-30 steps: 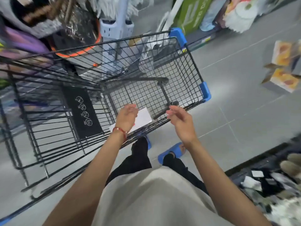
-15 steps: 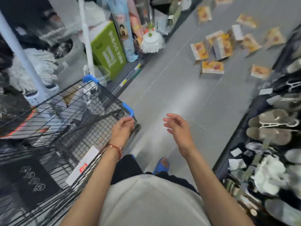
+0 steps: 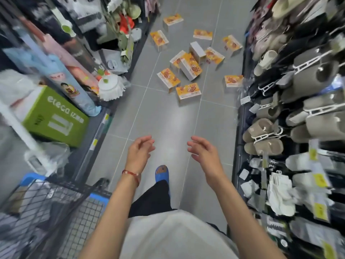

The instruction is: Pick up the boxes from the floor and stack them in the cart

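On the grey tiled floor (image 3: 164,118) of a shop aisle, orange-and-white boxes (image 3: 188,91) lie scattered well ahead of the person, some flat, some on edge, a few touching in a loose heap. Both hands are held out low, apart from each other and holding nothing. The left hand (image 3: 139,149), with a red bracelet (image 3: 130,173) at its wrist, and the right hand (image 3: 203,152) both have loosely curled fingers. The wire cart (image 3: 56,206) stands at the lower left, just beside the person. Brown slippers (image 3: 265,135) hang to the right.
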Available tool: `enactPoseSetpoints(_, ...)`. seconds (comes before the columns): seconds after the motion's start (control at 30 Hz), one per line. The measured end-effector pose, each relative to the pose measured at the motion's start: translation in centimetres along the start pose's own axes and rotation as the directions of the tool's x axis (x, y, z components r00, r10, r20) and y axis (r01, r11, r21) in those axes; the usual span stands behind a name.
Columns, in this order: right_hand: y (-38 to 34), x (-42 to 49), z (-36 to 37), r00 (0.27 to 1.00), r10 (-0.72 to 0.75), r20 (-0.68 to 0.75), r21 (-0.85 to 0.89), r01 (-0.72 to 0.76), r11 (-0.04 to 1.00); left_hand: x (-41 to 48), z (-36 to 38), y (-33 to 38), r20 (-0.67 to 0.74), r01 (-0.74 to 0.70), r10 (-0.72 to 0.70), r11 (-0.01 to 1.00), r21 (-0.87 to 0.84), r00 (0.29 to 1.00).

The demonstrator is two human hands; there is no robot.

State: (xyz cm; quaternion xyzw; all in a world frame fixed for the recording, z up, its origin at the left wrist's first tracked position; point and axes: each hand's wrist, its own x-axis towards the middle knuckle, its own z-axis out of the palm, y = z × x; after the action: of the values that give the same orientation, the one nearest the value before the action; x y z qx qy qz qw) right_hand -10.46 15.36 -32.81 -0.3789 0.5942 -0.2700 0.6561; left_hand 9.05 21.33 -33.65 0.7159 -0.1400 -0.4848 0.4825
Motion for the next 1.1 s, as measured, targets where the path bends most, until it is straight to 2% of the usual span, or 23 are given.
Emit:
enactPoseSetpoints(0.3,-8.1,9.8,2.2,0.994,0.022,-0.110,0.081,-0.013,0.997,12.3,4.0,9.1,0.058,-0.016,0.012,0.997,0.077,0.998)
enactPoseSetpoints(0.6,-15.3,23.3,-0.1,0.978,0.088,-0.188,0.173,-0.056,0.983,23.6,13.4,15.5,0.115,0.015,-0.034,0.987,0.162,0.993)
enactPoseSetpoints(0.9,-24.7,37.7,-4.3,0.986,0.104,-0.128,0.027,-0.102,0.994,33.6,24.7,23.5,0.086,0.026,-0.043,0.982,0.188,0.995)
enactPoseSetpoints(1.1,-29.0,45.4,-4.2,0.979,0.151,-0.135,0.003,-0.152,0.988,40.7,28.1,27.6,0.084,0.067,-0.079,0.988,0.138,0.993)
